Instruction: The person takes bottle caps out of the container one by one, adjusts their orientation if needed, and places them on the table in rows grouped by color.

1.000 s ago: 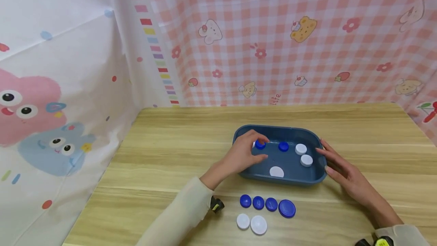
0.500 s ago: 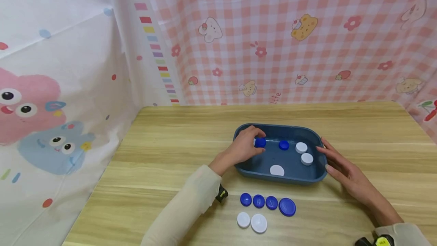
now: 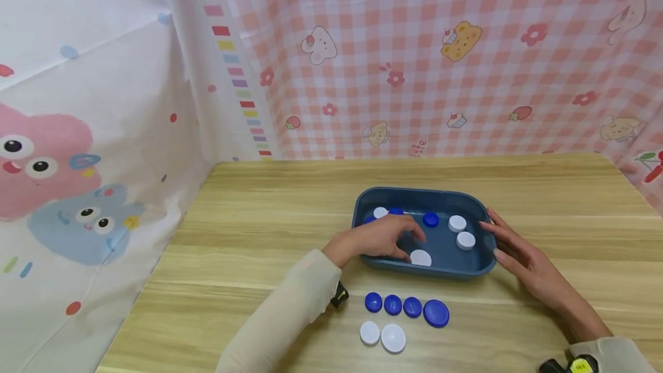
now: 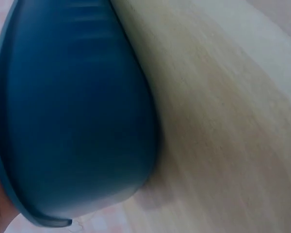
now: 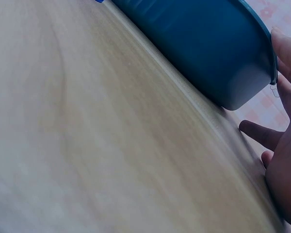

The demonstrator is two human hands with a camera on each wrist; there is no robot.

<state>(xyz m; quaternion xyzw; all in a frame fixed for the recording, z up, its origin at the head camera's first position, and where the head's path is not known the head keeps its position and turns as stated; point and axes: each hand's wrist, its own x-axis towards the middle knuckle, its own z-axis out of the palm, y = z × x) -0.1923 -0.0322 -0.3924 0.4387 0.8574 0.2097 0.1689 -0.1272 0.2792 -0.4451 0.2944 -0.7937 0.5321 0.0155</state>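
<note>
A dark blue tray stands on the table, with white and blue plastic caps inside. My left hand reaches over its near left rim, thumb and fingers parted with nothing between them. The thumb tip is beside a large white cap near the front wall; I cannot tell whether they touch. Behind this hand lie a white cap and blue caps, partly hidden. My right hand rests its extended fingers against the tray's right end. In the right wrist view, fingertips meet the tray rim.
On the table before the tray lies a row of several blue caps, with two white caps nearer me. Inside the tray at right are two white caps and a blue cap. A checked cloth hangs behind.
My left hand has left the blue cap at the tray's far left and come nearer and rightward, towards the large white cap. Caps at the left end now show. The right hand stays put.
</note>
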